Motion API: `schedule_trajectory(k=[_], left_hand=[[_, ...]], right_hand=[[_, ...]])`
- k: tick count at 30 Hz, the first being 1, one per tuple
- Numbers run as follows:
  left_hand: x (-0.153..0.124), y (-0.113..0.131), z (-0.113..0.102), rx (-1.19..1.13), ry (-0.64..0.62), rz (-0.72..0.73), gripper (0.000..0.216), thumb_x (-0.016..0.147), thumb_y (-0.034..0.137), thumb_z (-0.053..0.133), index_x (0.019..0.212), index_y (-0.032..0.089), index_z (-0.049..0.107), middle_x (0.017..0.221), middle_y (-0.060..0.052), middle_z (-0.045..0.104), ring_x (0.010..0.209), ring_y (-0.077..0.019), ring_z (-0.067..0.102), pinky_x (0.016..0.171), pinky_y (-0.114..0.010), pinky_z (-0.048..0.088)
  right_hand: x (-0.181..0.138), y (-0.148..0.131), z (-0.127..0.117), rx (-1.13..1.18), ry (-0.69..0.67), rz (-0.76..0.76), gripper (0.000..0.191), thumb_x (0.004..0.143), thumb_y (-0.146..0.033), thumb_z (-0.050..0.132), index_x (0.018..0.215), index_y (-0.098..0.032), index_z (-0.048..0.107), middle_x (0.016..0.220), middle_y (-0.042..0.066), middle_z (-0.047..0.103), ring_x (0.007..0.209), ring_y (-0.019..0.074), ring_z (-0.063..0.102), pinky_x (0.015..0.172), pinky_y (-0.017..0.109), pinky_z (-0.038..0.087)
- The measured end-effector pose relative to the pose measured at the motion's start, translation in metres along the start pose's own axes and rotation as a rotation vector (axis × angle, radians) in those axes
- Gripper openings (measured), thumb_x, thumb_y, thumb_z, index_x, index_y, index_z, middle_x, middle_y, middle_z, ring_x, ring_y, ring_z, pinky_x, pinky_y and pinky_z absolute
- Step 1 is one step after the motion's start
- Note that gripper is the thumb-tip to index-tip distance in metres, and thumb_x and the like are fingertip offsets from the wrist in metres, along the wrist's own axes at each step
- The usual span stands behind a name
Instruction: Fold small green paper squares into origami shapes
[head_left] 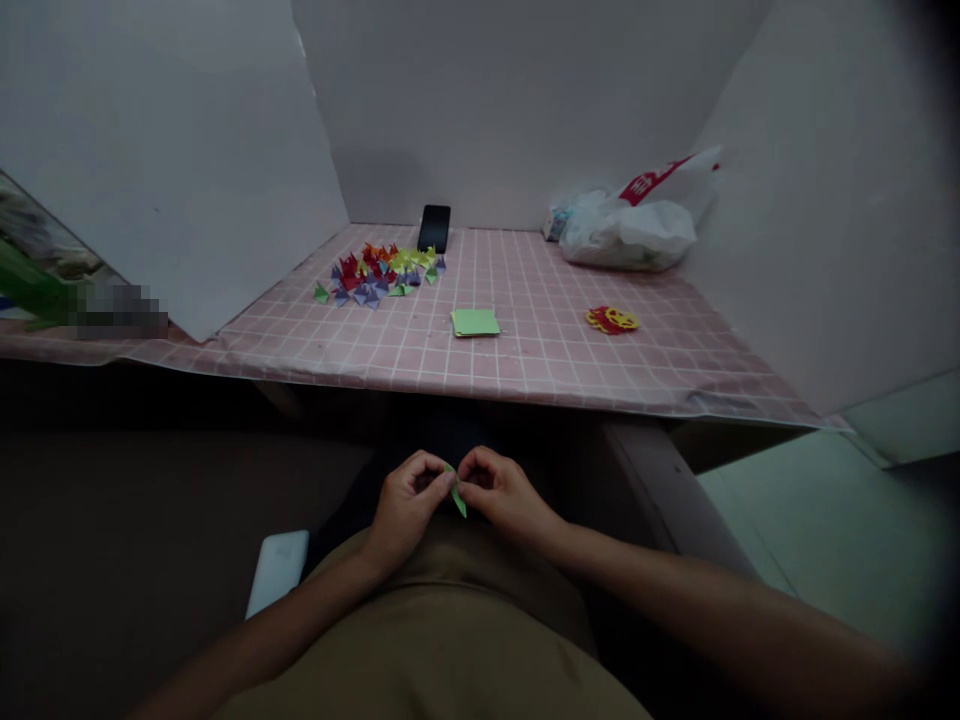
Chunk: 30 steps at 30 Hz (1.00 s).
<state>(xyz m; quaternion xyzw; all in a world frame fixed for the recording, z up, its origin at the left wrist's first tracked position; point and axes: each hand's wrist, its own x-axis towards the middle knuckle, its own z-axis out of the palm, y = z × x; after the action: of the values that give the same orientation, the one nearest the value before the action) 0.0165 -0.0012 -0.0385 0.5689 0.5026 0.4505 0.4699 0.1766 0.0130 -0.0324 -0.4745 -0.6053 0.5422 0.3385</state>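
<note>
Above my lap, a narrow folded piece of green paper [458, 500] is pinched between both hands, its lower tip pointing down. My left hand [409, 505] grips it from the left with thumb and forefinger. From the right, my right hand [504, 492] pinches the same paper, and the fingertips of both hands almost meet. Part of the paper is hidden behind the fingers. On the table ahead lies a small stack of square paper sheets [475, 322] with a green one on top. Many small folded paper cranes [375, 275] in red, orange, yellow, purple and green stand farther back on the left.
The table [525, 365] has a pink checked cover. A dark phone [434, 229] leans at the back. Red and yellow flat cut-out pieces [612, 320] lie on the right, before a white plastic bag [630, 235]. Pale panels enclose the table. A white device [278, 570] rests beside my left forearm.
</note>
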Motion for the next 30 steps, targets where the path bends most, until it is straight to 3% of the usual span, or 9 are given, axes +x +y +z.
schedule_trajectory(k=[17,24,30], left_hand=[[-0.001,0.002,-0.001,-0.041,-0.036,-0.053,0.015,0.082,0.030,0.060,0.076,0.017,0.062,0.072,0.001,0.056,0.067,-0.0140,0.052,0.064,-0.025,0.043],[0.000,-0.004,0.001,-0.093,-0.032,-0.078,0.012,0.078,0.028,0.065,0.080,0.016,0.061,0.076,0.001,0.058,0.069,-0.0130,0.054,0.065,-0.025,0.043],[0.002,-0.009,0.005,-0.186,-0.021,-0.109,0.024,0.071,0.025,0.071,0.088,0.018,0.056,0.079,0.000,0.058,0.070,-0.0131,0.056,0.065,-0.026,0.046]], right_hand=[[0.000,0.000,0.000,0.034,-0.041,0.067,0.007,0.072,-0.018,0.061,0.071,-0.018,0.054,0.059,-0.004,0.050,0.053,0.0091,0.042,0.049,0.021,0.032],[0.001,0.002,-0.001,0.033,-0.012,0.074,0.005,0.070,-0.013,0.057,0.069,-0.018,0.055,0.057,-0.004,0.053,0.053,0.0094,0.045,0.049,0.021,0.034],[0.001,-0.001,-0.001,0.054,0.044,0.098,0.006,0.069,-0.013,0.058,0.068,-0.018,0.054,0.056,-0.004,0.053,0.051,0.0100,0.047,0.049,0.022,0.035]])
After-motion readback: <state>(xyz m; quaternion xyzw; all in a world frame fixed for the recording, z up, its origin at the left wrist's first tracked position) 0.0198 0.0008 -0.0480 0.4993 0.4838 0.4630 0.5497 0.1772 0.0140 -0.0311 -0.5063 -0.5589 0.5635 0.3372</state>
